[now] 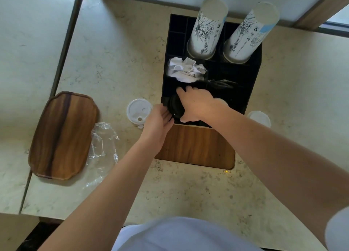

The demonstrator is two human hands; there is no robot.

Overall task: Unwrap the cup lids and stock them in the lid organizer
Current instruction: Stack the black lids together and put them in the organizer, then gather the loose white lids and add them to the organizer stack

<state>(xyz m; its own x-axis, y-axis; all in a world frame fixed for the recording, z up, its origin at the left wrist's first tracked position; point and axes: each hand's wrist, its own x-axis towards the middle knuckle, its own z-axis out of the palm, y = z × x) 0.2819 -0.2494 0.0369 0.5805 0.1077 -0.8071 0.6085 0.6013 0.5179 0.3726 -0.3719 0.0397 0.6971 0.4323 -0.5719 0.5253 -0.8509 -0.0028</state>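
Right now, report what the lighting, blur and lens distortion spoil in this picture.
Head view: the black organizer interior is underexposed, so the black lids under the right hand barely separate; wide-angle bending splays the cup stacks; the left hand is slightly soft.

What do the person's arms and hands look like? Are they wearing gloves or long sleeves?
No gloves and no long sleeves. Both forearms are bare all the way down to the left hand and the right hand. No watch, rings or bracelets show. A short pale sleeve shows at the right upper arm, and the shirt is a light bluish white.
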